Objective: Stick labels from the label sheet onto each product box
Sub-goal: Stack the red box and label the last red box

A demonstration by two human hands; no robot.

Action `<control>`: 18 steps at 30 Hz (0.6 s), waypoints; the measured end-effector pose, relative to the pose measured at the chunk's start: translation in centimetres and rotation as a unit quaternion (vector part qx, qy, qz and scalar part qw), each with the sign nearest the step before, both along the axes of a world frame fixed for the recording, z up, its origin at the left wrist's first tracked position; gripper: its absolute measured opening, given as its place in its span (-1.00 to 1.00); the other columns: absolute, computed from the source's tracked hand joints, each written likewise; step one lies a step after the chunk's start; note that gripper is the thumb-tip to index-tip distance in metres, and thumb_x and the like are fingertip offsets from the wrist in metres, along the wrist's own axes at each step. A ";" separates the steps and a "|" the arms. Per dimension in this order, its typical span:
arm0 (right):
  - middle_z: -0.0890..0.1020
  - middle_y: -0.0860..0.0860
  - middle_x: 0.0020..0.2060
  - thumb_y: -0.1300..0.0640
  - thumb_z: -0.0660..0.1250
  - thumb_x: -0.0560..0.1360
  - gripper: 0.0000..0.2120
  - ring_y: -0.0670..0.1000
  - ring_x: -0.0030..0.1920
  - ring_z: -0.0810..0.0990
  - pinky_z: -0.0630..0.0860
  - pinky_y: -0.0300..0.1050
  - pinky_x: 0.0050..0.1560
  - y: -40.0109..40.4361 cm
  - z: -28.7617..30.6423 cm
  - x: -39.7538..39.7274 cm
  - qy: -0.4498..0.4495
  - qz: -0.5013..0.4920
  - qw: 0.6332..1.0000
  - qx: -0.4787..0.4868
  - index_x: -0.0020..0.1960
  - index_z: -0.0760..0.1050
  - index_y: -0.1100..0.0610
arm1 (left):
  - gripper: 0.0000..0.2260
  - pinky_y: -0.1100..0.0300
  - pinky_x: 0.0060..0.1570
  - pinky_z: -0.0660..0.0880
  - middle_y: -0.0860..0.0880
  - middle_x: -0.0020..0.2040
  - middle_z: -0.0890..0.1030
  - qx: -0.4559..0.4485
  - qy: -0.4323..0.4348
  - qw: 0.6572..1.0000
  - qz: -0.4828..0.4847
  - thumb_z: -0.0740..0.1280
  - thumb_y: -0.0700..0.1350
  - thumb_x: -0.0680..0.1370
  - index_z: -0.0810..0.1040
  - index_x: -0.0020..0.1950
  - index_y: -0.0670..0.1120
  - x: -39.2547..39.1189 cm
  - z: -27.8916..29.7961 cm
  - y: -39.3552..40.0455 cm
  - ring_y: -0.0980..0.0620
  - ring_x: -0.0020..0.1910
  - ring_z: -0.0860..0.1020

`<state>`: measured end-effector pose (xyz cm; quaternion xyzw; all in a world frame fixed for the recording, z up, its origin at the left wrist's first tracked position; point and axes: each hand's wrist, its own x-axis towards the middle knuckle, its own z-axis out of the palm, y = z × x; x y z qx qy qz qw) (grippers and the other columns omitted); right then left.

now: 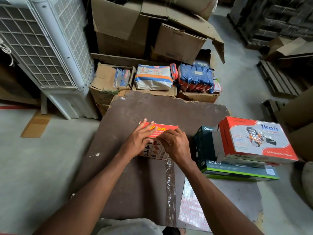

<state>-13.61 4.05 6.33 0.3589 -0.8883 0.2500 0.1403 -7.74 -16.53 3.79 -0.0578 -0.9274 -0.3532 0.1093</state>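
both hands work on an orange ikon dispenser box (158, 139) lying flat near the middle of the dark brown bench (135, 184). the left hand (141, 139) lies spread, fingers flat, holding the box down. the right hand (174, 145) has its fingertips drawn together at the box's middle, seemingly pressing or pinching a label, though the label itself cannot be made out. the label sheet (193, 206) lies near the bench's front right edge, just beside a strip of clear tape. this box looks mid-labelling. at the right, a second ikon box (257, 139) rests on a dark router box (220, 167); whether these carry labels cannot be told. the bench's left side and far corner are bare, leaving room to slide boxes; the right stack sits close to the edge.
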 end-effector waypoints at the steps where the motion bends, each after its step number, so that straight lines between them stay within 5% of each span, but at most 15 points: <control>1: 0.69 -0.17 0.01 -0.02 0.49 0.51 -0.88 -0.02 -0.05 0.52 0.45 -0.02 -0.16 0.1 -0.1 0.1 -0.003 -0.004 1.000 0.003 0.04 0.69 -0.09 | -0.44 0.43 0.49 -0.09 0.05 0.58 0.30 0.003 -0.002 1.000 0.004 0.39 -0.29 0.55 0.41 0.52 0.02 0.0 0.0 0.0 0.03 0.63 0.02; 5: 0.68 -0.16 0.03 -0.03 0.44 0.50 -0.83 -0.01 -0.01 0.54 0.52 0.07 -0.08 0.0 0.8 0.5 -0.044 -0.027 0.999 0.007 0.09 0.65 -0.09 | -0.44 0.41 0.50 -0.07 0.07 0.57 0.30 0.009 0.003 1.000 0.007 0.41 -0.26 0.54 0.43 0.52 0.03 0.2 -0.5 0.0 0.04 0.63 0.03; 8: 0.51 -0.10 0.28 -0.26 0.28 0.54 -0.59 0.04 0.25 0.42 0.44 0.09 0.16 -0.6 1.3 1.1 -0.090 -0.099 0.989 0.071 0.33 0.47 -0.14 | -0.45 0.30 0.55 -0.05 0.06 0.58 0.29 0.010 0.012 1.000 0.005 0.42 -0.24 0.55 0.42 0.52 0.04 0.4 -0.9 -0.2 0.05 0.63 0.03; 11: 0.31 0.04 0.46 -0.36 0.18 0.57 -0.49 0.16 0.42 0.32 0.42 0.26 0.32 -0.6 0.6 1.1 -0.250 -0.182 0.951 -0.016 0.45 0.29 -0.21 | -0.45 0.14 0.59 0.00 0.06 0.59 0.25 0.004 0.009 1.000 0.000 0.41 -0.18 0.56 0.40 0.53 0.04 0.6 -0.9 -0.2 0.07 0.63 -0.04; 13: 0.35 0.09 0.44 -0.32 0.21 0.59 -0.46 0.14 0.34 0.46 0.53 0.21 0.27 -0.5 0.3 0.9 -0.342 -0.168 0.919 -0.103 0.50 0.26 -0.18 | -0.49 -0.02 0.58 0.07 0.08 0.62 0.17 0.004 0.006 1.000 0.007 0.40 -0.02 0.59 0.39 0.53 0.10 0.9 -1.2 -0.1 0.03 0.64 -0.10; 15: 0.49 0.09 0.33 -0.25 0.26 0.60 -0.50 0.06 0.23 0.54 0.56 0.11 0.22 -0.3 0.6 0.7 -0.344 -0.148 0.921 -0.105 0.48 0.31 -0.11 | -0.53 -0.14 0.54 0.09 0.09 0.65 0.05 0.013 0.009 0.999 0.039 0.30 0.19 0.60 0.38 0.51 0.21 1.2 -1.4 0.1 -0.07 0.64 -0.17; 18: 0.57 0.05 0.22 -0.23 0.31 0.57 -0.54 0.02 0.15 0.58 0.56 0.06 0.18 -0.2 1.0 0.0 -0.347 -0.139 0.921 -0.109 0.38 0.38 -0.05 | -0.47 -0.14 0.49 0.03 0.06 0.66 -0.11 0.091 -0.036 0.987 0.131 0.26 0.20 0.63 0.17 0.57 0.32 1.4 -0.8 0.9 -0.13 0.60 -0.23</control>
